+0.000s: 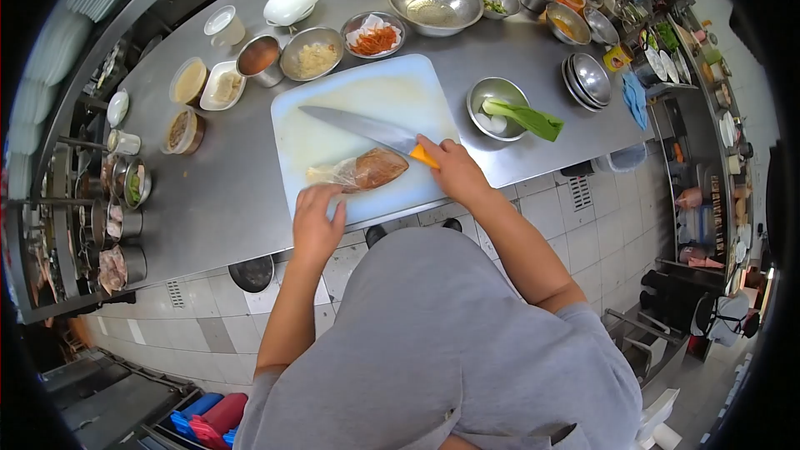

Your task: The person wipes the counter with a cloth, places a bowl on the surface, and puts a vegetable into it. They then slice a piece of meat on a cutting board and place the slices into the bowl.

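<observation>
A large knife (358,127) with an orange handle lies low over the white cutting board (392,83), its blade pointing to the far left. My right hand (452,168) is closed around that handle. Near the board's front edge is a brown piece of food in clear plastic wrap (382,169); what kind of food it is, I cannot make out. My left hand (317,218) is at the wrap's loose left end, thumb apart from the fingers. Those fingertips touch or nearly touch the plastic, without a visible grip on the brown piece.
Right of the board, a steel bowl (485,92) holds a leafy green stalk (533,120) and white pieces. Stacked bowls (590,79) and a blue cloth (634,101) lie farther right. Behind the board are a bowl of orange shreds (372,38) and a large steel bowl (435,2).
</observation>
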`<state>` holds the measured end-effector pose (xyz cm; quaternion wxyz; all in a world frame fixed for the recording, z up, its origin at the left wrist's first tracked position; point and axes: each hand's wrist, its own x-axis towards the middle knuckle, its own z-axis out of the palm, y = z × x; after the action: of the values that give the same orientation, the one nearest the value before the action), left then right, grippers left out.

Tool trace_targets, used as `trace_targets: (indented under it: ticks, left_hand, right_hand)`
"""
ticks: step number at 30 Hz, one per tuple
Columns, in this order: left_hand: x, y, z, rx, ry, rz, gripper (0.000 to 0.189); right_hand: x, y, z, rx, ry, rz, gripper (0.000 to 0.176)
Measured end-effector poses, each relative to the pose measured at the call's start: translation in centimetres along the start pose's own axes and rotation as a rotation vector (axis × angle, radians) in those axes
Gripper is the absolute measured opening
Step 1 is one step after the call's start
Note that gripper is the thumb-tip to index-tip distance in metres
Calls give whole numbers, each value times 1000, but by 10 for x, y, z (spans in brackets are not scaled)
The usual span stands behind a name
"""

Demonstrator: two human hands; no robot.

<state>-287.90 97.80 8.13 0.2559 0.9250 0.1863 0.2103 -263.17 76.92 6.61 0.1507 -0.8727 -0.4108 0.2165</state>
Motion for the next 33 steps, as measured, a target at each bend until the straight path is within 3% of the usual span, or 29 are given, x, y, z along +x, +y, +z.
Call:
trace_targets:
  ticks: [2,6,11,14,15,17,21,23,27,30,33]
  left_hand:
    - [25,14,30,-48,106,127,23]
    - [48,28,84,118,195,85,23]
    - [77,8,87,143,116,61,23]
    - [98,-5,76,-220,-127,-150,35]
    - [105,-5,69,-217,-140,-147,35]
    - [120,0,51,-218,-494,-167,37]
    - [144,7,38,-218,-728,-163,38]
    - [150,3,36,-246,-855,-235,30]
    - [145,6,37,-340,-773,-197,20]
    - [136,15,36,-364,-711,-299,12]
    - [128,16,38,-305,-591,-218,12]
  right_hand:
    - [-10,-8,-10,5,-67,47,75]
    - [-34,7,-7,34,-135,69,76]
    - [-70,21,-8,123,-76,102,67]
    - [-73,33,-4,127,-81,97,64]
    - [-74,37,-2,151,-84,87,63]
    - [-74,39,1,188,-73,91,62]
    - [-74,39,-6,223,-77,109,58]
    - [-73,42,-3,223,-69,96,58]
    - [-72,47,2,222,-59,81,58]
    - [-73,45,0,221,-70,85,58]
    - [-72,46,1,207,-90,93,58]
